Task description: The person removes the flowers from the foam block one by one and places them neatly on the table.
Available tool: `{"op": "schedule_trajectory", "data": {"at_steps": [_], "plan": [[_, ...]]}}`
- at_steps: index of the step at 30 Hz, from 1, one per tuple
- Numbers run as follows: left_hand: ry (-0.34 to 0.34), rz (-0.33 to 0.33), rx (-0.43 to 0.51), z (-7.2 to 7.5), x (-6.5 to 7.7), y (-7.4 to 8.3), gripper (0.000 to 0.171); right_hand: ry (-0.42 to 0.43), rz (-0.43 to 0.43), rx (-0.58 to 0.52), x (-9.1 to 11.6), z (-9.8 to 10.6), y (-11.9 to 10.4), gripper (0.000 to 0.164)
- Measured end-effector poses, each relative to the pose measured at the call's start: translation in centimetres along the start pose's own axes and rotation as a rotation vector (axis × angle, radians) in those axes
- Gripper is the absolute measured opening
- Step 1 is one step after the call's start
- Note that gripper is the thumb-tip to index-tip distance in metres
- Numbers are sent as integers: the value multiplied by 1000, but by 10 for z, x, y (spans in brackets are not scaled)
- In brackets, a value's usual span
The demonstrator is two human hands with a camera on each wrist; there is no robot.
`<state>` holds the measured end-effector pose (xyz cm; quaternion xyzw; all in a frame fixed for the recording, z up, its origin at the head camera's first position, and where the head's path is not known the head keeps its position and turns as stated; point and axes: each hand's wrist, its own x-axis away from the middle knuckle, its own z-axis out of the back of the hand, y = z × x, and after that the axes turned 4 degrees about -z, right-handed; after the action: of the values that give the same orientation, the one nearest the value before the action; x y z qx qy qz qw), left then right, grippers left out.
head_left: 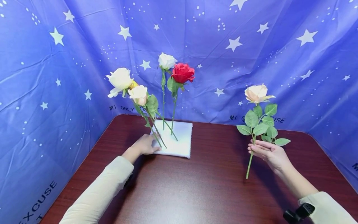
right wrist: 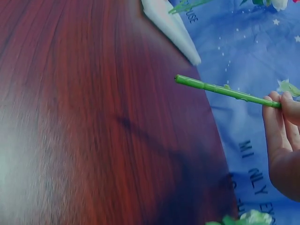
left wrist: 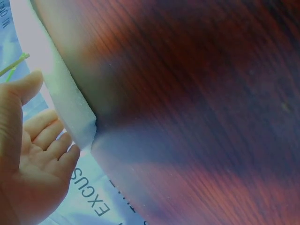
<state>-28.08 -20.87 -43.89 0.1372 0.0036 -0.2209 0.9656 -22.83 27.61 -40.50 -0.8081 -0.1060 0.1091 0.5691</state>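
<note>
A pale peach rose [head_left: 256,94] with green leaves stands upright in my right hand [head_left: 269,154], whose thumb and fingertips pinch its stem [right wrist: 225,90] above the table. The bare lower end of the stem points down, away from the hand. My left hand [head_left: 144,145] holds a white foam block [head_left: 179,149] at its left side, thumb at the near edge. Rising from the block are a red rose [head_left: 183,73], a white rose [head_left: 167,61], and, leaning left, a cream rose [head_left: 120,79] and a pale pink rose [head_left: 138,95]. A yellow flower [head_left: 133,84] is mostly hidden behind these.
A dark reddish wooden table [head_left: 212,186] carries the block near its back edge. Blue cloth [head_left: 201,31] with white stars hangs close around the back and sides. A black device [head_left: 299,212] is strapped at the right wrist.
</note>
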Motion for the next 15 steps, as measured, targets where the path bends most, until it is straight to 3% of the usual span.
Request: {"op": "schedule_trajectory", "data": {"at_steps": [5, 12, 15], "plan": [[1, 0, -8, 1, -1, 1, 60, 3, -34, 2, 9, 25, 1, 39], [-20, 20, 3, 3, -2, 2, 61, 27, -106, 152, 11, 104, 26, 32], [-18, 21, 2, 3, -1, 1, 60, 37, -153, 165, 17, 116, 24, 32]]}}
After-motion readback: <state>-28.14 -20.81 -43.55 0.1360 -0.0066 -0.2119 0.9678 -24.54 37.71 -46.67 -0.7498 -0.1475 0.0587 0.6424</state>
